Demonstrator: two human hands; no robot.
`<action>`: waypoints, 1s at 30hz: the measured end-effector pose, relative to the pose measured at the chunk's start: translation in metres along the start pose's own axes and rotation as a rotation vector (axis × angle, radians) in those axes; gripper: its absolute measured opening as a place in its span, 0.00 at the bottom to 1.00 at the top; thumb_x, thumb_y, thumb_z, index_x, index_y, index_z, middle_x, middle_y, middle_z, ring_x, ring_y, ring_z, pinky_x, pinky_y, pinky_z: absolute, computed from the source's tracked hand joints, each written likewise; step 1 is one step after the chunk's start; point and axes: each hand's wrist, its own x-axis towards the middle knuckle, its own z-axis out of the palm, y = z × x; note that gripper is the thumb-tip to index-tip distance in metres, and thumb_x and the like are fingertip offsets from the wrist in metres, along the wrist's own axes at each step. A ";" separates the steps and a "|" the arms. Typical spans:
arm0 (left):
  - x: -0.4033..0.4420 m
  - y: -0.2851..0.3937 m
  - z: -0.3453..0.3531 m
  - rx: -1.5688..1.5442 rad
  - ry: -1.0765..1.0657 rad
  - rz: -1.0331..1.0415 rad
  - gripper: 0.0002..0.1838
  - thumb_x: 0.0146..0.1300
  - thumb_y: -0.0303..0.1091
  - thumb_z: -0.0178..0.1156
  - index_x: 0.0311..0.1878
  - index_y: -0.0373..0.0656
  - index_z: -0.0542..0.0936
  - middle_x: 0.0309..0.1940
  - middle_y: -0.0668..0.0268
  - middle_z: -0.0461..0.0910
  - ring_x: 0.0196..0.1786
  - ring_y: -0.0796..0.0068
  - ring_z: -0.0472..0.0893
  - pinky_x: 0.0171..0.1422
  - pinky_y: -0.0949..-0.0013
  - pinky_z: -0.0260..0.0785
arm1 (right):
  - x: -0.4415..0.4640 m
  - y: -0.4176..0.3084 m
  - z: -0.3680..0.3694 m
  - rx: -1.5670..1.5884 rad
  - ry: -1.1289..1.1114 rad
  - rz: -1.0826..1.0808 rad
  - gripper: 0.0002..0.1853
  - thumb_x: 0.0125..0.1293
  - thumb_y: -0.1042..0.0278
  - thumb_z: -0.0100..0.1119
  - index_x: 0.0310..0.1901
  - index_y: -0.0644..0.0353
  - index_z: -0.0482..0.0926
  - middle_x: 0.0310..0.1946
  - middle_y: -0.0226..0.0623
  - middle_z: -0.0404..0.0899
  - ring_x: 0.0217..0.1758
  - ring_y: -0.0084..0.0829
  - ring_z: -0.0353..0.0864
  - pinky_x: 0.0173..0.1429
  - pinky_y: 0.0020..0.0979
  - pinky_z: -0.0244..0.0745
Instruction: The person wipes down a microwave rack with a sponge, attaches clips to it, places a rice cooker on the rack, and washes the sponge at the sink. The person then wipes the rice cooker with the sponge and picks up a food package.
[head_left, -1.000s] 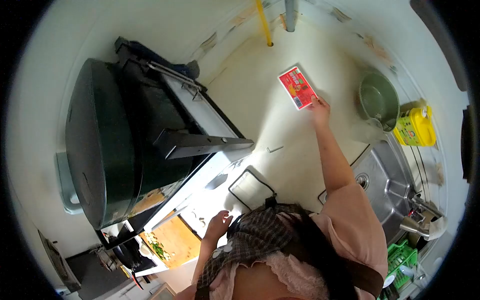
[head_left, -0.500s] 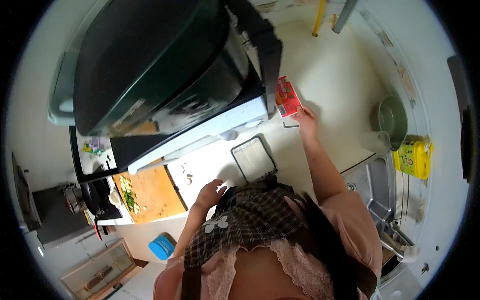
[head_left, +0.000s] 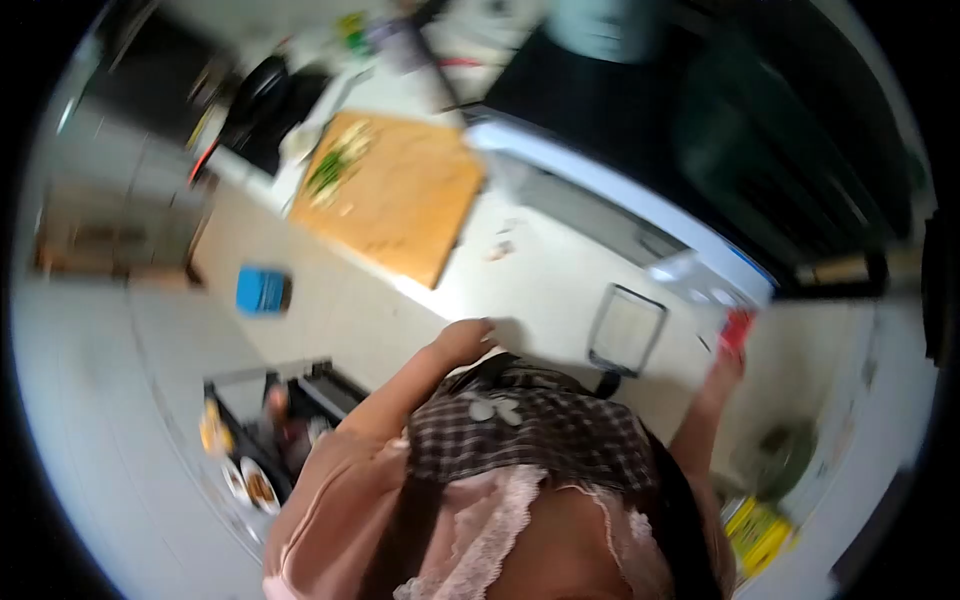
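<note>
At the right, my right hand holds a red packet by its lower end, close to the corner of the white and black appliance. My left hand is over the counter's front edge with its fingers curled together; whether anything is in them is hidden by blur. Up and left of it lies a wooden cutting board with chopped green and pale pieces on it. Between my hands, a black-rimmed rectangular frame is on the counter.
A black pan stands at the upper left. Below the counter are a blue container and a black cart with items. A green basin and a yellow container show at the lower right.
The view has swung left, bringing the cutting board nearer the centre and the cart into sight. The red packet, still in my right hand, now appears farther right.
</note>
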 end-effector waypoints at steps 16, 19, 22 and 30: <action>-0.147 -0.092 0.068 -0.611 0.280 -0.298 0.20 0.60 0.44 0.55 0.49 0.39 0.74 0.41 0.54 0.79 0.43 0.54 0.78 0.49 0.59 0.70 | -0.102 -0.082 0.108 0.026 -1.153 0.818 0.15 0.69 0.66 0.45 0.52 0.66 0.71 0.45 0.32 0.74 0.43 0.22 0.72 0.45 0.21 0.66; -0.184 -0.100 0.076 -0.777 0.399 -0.309 0.22 0.61 0.47 0.54 0.49 0.38 0.74 0.40 0.55 0.80 0.42 0.58 0.79 0.48 0.62 0.70 | -0.186 -0.135 0.216 -0.033 -1.175 0.792 0.15 0.68 0.67 0.46 0.49 0.70 0.72 0.38 0.34 0.75 0.36 0.20 0.71 0.41 0.21 0.66; -0.200 -0.096 0.069 -1.128 0.559 -0.335 0.23 0.63 0.49 0.53 0.49 0.37 0.73 0.38 0.56 0.80 0.40 0.63 0.79 0.46 0.65 0.71 | -0.212 -0.118 0.281 -0.068 -1.559 0.716 0.16 0.67 0.67 0.49 0.51 0.70 0.72 0.37 0.34 0.78 0.33 0.19 0.75 0.38 0.19 0.69; -0.244 -0.090 0.103 -1.646 0.963 -0.599 0.21 0.63 0.48 0.54 0.43 0.35 0.72 0.41 0.60 0.78 0.39 0.74 0.79 0.40 0.73 0.71 | -0.320 -0.120 0.361 -0.213 -1.957 0.609 0.14 0.63 0.67 0.55 0.46 0.70 0.76 0.31 0.35 0.79 0.26 0.22 0.74 0.33 0.21 0.70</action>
